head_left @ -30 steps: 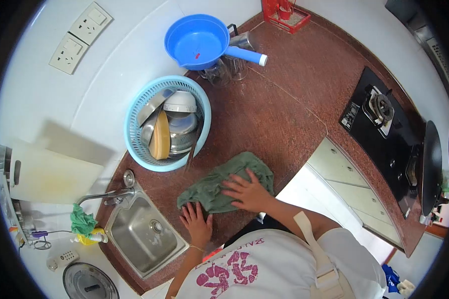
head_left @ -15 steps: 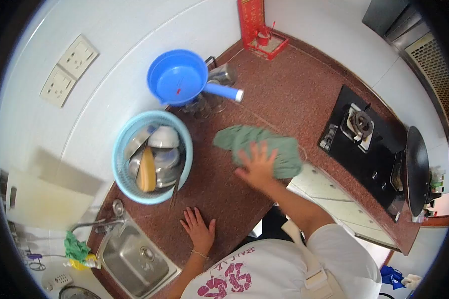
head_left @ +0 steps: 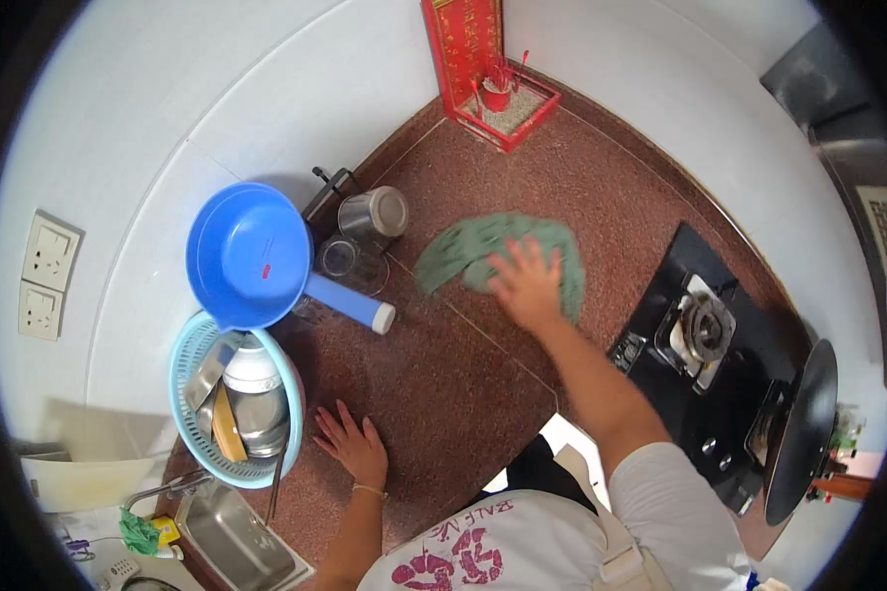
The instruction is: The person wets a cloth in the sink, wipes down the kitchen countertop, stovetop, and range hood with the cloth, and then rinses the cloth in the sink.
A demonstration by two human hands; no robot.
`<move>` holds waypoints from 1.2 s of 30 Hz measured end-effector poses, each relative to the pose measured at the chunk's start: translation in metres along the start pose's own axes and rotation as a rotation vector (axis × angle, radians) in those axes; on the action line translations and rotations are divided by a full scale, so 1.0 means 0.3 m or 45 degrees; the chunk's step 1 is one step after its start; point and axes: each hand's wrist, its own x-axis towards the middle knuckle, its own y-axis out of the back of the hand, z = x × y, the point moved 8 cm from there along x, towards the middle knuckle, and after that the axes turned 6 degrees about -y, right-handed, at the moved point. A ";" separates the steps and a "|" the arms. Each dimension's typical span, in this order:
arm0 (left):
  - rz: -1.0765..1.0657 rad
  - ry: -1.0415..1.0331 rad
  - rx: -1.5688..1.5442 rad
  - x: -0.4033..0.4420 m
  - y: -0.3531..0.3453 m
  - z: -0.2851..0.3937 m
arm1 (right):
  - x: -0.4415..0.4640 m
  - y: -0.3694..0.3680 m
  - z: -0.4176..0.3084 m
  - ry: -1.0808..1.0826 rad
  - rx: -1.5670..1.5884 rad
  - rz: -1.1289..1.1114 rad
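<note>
The right hand [head_left: 528, 288], fingers spread wide, lies on a green cloth [head_left: 460, 248] on the reddish worktop [head_left: 434, 384], between a metal cup [head_left: 370, 213] and a black stove [head_left: 688, 394]. The left hand [head_left: 358, 451], fingers spread, rests on the worktop near a pale-blue basket [head_left: 293, 379].

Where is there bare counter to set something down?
Bare counter lies between the left hand, right forearm and green cloth. Another free patch lies between the cloth, red stand and black stove. The picture's left is crowded: light-blue basket, blue dipper, glasses and metal cup sit close together.
</note>
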 end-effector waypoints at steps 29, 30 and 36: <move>-0.122 -0.010 0.102 0.029 0.030 0.038 | 0.587 -0.167 -0.209 0.248 0.334 0.083; -0.143 0.009 0.105 0.027 0.029 0.035 | 0.528 -0.134 -0.172 0.302 0.343 0.036; -0.180 0.034 0.177 0.024 0.026 0.037 | 0.264 0.021 0.284 0.101 0.075 -0.079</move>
